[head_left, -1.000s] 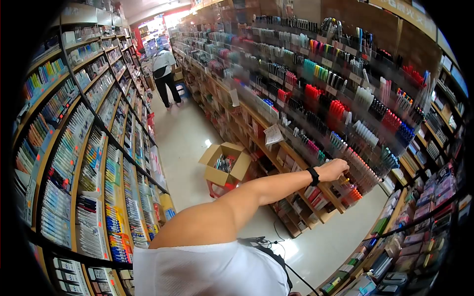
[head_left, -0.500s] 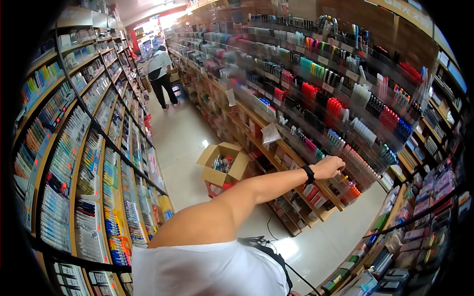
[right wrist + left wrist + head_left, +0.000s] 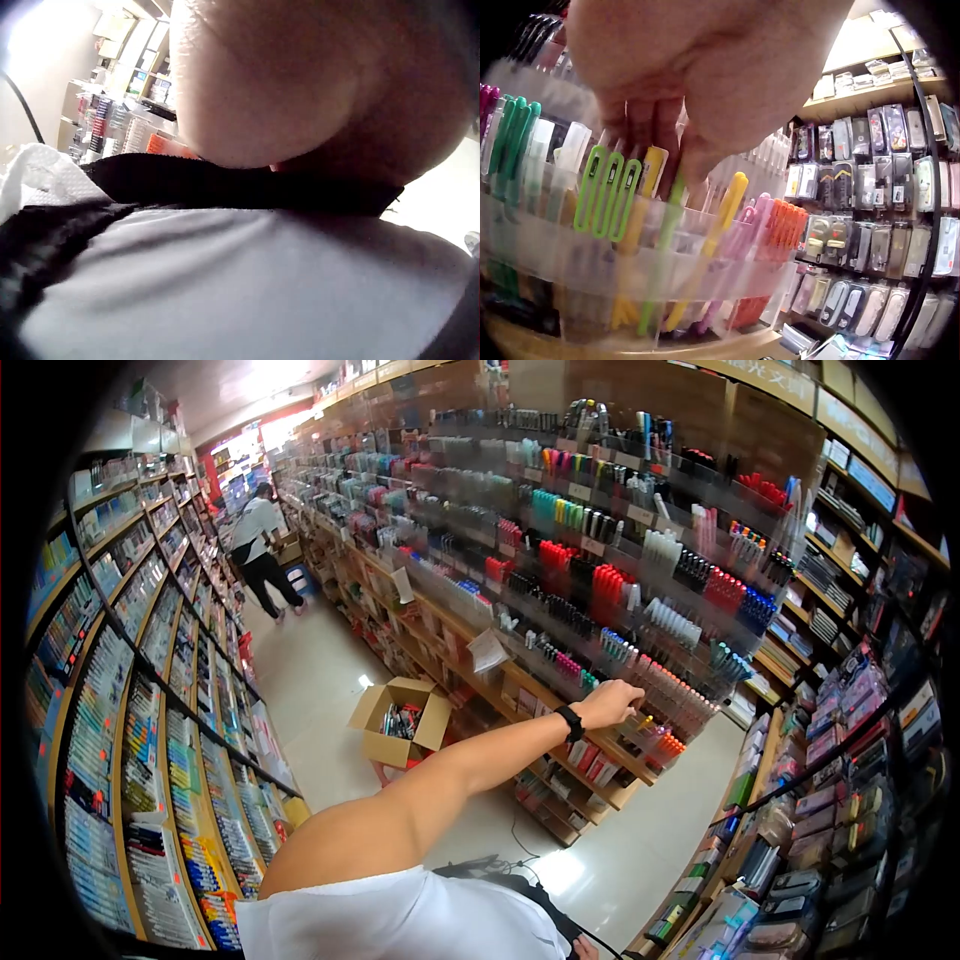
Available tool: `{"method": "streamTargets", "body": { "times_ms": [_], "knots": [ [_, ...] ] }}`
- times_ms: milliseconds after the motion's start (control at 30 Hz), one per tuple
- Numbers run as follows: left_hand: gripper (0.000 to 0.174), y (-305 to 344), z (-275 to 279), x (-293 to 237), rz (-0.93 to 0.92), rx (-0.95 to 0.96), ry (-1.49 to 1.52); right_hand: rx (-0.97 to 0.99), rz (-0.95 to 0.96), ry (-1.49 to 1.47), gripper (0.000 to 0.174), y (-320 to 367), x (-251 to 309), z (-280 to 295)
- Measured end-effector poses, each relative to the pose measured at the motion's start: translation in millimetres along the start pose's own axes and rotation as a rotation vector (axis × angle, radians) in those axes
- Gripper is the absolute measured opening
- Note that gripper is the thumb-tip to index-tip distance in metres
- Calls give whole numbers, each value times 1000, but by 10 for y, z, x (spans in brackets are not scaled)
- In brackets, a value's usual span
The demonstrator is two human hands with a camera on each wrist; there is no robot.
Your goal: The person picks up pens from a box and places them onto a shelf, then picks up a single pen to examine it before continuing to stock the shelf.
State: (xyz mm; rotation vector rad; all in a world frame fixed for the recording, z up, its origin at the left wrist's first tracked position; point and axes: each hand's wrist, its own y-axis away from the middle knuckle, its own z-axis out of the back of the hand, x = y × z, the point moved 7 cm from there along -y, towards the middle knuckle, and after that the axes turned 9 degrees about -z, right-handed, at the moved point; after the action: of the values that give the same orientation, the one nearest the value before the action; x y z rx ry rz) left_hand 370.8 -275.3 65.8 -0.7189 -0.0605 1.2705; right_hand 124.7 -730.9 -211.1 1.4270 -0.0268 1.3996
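My left hand [image 3: 608,704], with a black band at its wrist, is at the lower front tier of a clear pen rack [image 3: 690,705]. In the left wrist view, the fingers and thumb of the left hand [image 3: 682,112] point down and pinch the top of a light green pen [image 3: 667,240] standing in the rack. Beside it are green-clipped pens [image 3: 613,196], a yellow pen [image 3: 731,202] and orange pens [image 3: 786,225]. My right hand [image 3: 584,948] shows only partly, low by my waist; the right wrist view has its palm [image 3: 262,82] close above a black strap [image 3: 247,187].
An open cardboard box [image 3: 404,745] holding pens stands below the rack, left of my arm. Pen shelves [image 3: 150,690] line the left side, and packaged goods [image 3: 850,760] hang on the right. Farther down the aisle a person [image 3: 262,550] stands leaning. A cable [image 3: 518,840] lies on the floor.
The whole head view has shifted, so rack, box and person appear farther left. My left hand stays at the same lower part of the rack. More of my right hand shows at the bottom edge.
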Motion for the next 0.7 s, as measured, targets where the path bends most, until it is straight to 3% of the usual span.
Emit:
{"method": "streamTargets", "body": {
  "times_ms": [133, 400, 500, 600, 633, 667, 700],
  "knots": [
    [15, 9, 49, -49, -27, -85, 75, 24, -40, -17, 36, -154, -32, -80],
    [19, -11, 39, -65, -29, -59, 53, 78, -134, -87, 35, -523, -273, -338],
    [20, -16, 16, -51, -61, -64, 37, 128, -204, -130, 35, -756, -571, -452],
    [22, -29, 28, -67, -50, -56, 30, 206, -323, -289, 34, -1267, -1254, -606],
    [23, -28, 25, -54, -52, -72, 17, 63, 41, -439, 28, -1808, -1832, -728],
    [21, -34, 39, -64, -59, -71, 45, 44, 42, -456, 28, -1954, -1827, -581],
    [21, -24, 42, -44, -48, -70, 56, 152, 301, -23, 31, -1964, -1515, -500]
  ]
}}
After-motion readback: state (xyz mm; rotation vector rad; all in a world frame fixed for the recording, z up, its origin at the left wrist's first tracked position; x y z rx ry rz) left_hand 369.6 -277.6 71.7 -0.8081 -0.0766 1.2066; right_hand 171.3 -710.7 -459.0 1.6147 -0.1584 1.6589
